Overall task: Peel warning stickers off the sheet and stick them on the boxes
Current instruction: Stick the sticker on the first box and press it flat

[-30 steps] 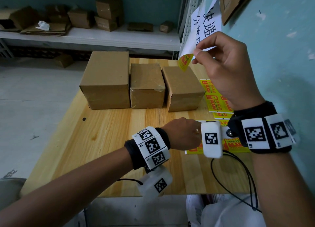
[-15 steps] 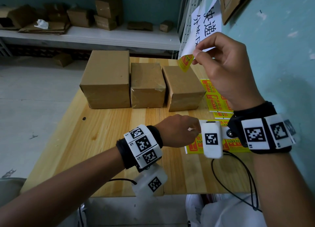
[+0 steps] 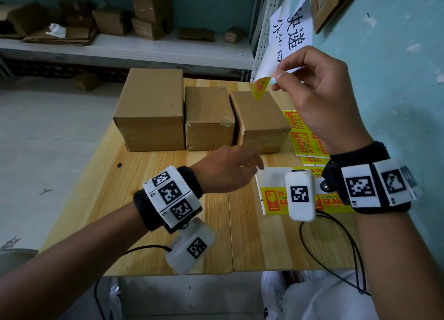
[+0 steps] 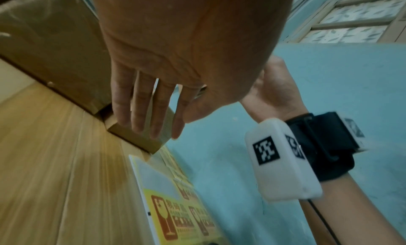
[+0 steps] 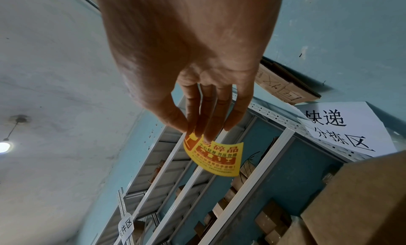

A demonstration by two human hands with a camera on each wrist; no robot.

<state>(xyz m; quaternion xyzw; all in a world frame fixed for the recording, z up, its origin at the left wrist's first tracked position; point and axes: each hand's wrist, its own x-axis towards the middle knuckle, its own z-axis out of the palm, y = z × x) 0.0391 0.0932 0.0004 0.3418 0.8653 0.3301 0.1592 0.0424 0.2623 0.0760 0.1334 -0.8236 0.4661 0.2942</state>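
Note:
Three brown cardboard boxes stand in a row on the wooden table (image 3: 153,199): a large one (image 3: 151,108), a middle one (image 3: 207,117) and a right one (image 3: 258,120). My right hand (image 3: 276,78) is raised above the right box and pinches a peeled yellow warning sticker (image 3: 260,90) by its corner. The right wrist view shows the sticker (image 5: 217,155) hanging curled below my right hand (image 5: 195,129). My left hand (image 3: 249,163) hovers with straight fingers just in front of the right box (image 4: 140,137), holding nothing. The yellow sticker sheet (image 3: 271,199) lies beneath it, with one slot bare.
More yellow sticker sheets (image 3: 302,137) lie along the teal wall (image 3: 396,79) at the right of the boxes. A white paper sign (image 3: 293,31) hangs on the shelf post behind. A grey shelf (image 3: 144,48) holds more cartons. A black cable (image 3: 312,247) loops over the table's front edge.
My left hand has lifted off the sticker sheet, uncurled its fingers and moved forward toward the right box. The right hand still holds the sticker, almost in the same place.

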